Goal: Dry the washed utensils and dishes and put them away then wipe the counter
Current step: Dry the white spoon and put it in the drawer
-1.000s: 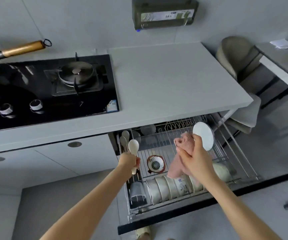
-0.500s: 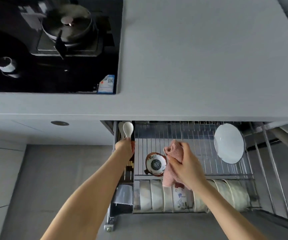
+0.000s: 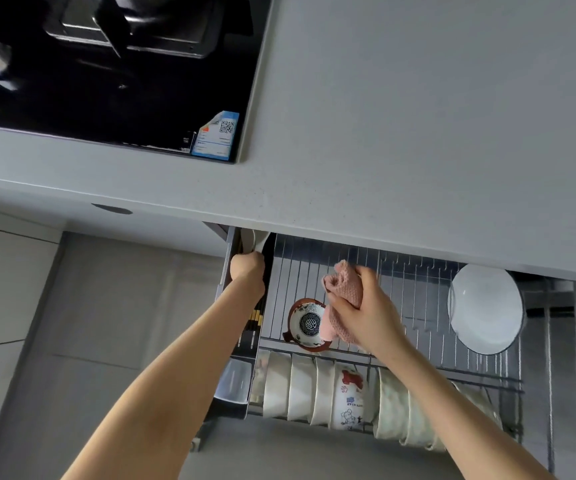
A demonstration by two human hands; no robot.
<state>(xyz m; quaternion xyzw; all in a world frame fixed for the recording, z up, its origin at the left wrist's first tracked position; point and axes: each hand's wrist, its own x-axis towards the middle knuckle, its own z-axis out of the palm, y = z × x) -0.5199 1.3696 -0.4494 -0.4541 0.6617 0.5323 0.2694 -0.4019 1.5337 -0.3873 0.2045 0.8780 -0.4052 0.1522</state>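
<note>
My left hand (image 3: 247,270) grips the spoon (image 3: 258,241) at the wire rack's (image 3: 400,271) left compartment. My right hand (image 3: 366,311) clutches the pink cloth (image 3: 343,289) above the rack's centre. Bowls (image 3: 314,389) and a plate (image 3: 485,308) are stowed in the rack. Judged remaining: release the spoon, wipe the counter (image 3: 418,133).

White spoon (image 3: 257,241) is sitting at the far left corner of the rack (image 3: 400,271), gripped by the left hand (image 3: 247,271) (mostly hidden under the edge of the grey counter (image 3: 418,116)). Pink cloth (image 3: 345,289) is hanging bunched in the right hand (image 3: 366,308), its lower end overlapping the rim of a patterned bowl (image 3: 308,324) that is lying on its side. White plate (image 3: 485,308) is standing on edge at right. Row of bowls (image 3: 314,388) is standing on edge along the front.
</note>
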